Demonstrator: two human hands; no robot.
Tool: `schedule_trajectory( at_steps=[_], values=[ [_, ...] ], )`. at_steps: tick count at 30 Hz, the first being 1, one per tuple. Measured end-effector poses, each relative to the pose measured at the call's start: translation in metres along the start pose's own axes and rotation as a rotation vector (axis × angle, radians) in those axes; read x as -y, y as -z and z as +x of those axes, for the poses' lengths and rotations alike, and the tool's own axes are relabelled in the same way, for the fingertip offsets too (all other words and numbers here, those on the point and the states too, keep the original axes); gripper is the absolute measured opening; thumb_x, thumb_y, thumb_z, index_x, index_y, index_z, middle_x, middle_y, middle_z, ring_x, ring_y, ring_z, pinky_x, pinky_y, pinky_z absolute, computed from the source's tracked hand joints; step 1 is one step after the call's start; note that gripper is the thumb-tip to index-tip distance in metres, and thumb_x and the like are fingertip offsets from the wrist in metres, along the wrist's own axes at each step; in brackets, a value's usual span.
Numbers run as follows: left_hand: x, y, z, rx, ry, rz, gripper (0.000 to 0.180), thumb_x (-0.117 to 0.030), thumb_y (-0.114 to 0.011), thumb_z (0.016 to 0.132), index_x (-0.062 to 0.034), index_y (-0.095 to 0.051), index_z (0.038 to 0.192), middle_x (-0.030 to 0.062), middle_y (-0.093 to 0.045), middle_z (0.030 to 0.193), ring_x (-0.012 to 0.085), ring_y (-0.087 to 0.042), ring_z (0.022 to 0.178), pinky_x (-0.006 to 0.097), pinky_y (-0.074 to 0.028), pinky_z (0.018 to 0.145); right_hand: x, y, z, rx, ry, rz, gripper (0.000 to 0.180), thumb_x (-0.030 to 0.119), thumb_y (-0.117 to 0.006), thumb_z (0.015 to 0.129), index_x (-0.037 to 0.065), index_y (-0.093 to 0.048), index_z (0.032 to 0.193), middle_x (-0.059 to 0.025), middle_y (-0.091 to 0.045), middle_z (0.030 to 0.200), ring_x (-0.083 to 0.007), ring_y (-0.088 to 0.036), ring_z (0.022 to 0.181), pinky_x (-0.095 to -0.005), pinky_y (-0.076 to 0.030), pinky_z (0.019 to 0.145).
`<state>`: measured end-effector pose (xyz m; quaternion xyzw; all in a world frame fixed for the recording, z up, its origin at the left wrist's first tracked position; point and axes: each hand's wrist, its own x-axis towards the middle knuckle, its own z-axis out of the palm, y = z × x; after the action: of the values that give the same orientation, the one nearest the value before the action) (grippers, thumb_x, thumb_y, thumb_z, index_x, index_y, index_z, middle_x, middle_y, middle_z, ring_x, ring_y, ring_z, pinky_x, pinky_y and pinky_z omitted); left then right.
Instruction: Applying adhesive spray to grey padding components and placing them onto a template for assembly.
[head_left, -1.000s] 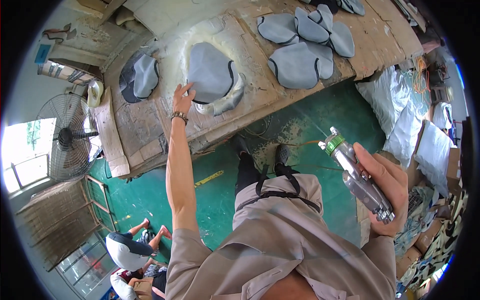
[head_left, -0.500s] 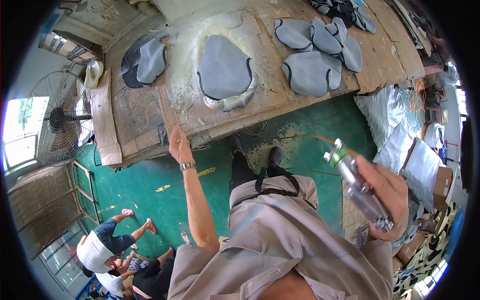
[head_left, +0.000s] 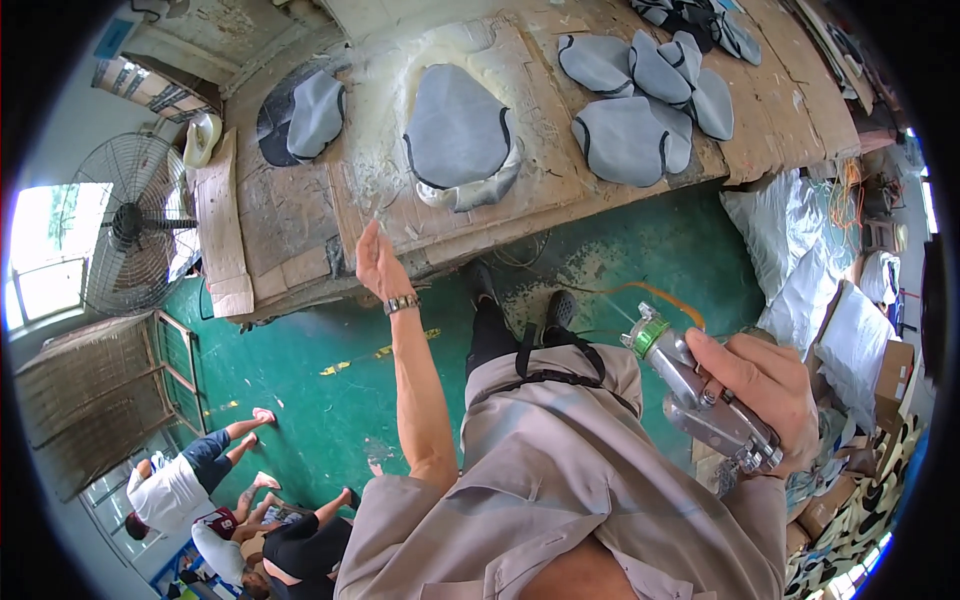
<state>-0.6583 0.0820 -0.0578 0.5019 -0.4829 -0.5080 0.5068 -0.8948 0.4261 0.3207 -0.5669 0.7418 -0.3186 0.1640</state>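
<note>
While the right hand (head_left: 765, 390) grips a metal spray gun (head_left: 690, 385), the left hand (head_left: 381, 265) hangs loosely open by the table's (head_left: 275, 235) near edge; a grey fabric piece (head_left: 458, 125) lies beyond, rightward.

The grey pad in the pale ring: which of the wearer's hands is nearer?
Left. The left hand is apart from the grey pad, to its lower left in the picture; the right hand, gripping a spray gun, is farther off, lower right.

Gun (head_left: 680, 370) was silver, collar (head_left: 650, 337) green. Pads (head_left: 458, 125) were grey, edged black. Floor (head_left: 280, 340) was green, its tape (head_left: 392, 349) yellow and black. Shirt (head_left: 530, 470) was beige.
</note>
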Motion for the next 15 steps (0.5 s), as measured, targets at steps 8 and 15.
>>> schedule_trajectory(
  at_steps=[8, 15],
  values=[
    [-0.009, -0.061, 0.057, 0.253, -0.441, 0.64, 0.046, -0.007, -0.078, 0.086, -0.0119, -0.072, 0.131, 0.0112, -0.069, 0.135, 0.031, -0.061, 0.129, 0.041, -0.047, 0.109, -0.013, 0.003, -0.019, -0.062, -0.007, -0.046, 0.063, 0.01, -0.082, 0.073, 0.006, -0.071, 0.135, -0.006, -0.062, 0.073, -0.0213, -0.06, 0.057, -0.0345, -0.045, 0.052],
    [0.001, -0.086, 0.088, 0.399, -0.729, 0.918, 0.035, -0.022, -0.088, 0.07, -0.0181, -0.084, 0.104, 0.0053, -0.071, 0.123, 0.0308, -0.059, 0.126, 0.045, -0.047, 0.108, -0.031, 0.025, -0.043, 0.03, -0.011, 0.023, 0.066, 0.011, -0.08, 0.075, 0.002, -0.067, 0.139, -0.0086, -0.064, 0.078, -0.0229, -0.066, 0.067, -0.0358, -0.052, 0.062]
  ],
)
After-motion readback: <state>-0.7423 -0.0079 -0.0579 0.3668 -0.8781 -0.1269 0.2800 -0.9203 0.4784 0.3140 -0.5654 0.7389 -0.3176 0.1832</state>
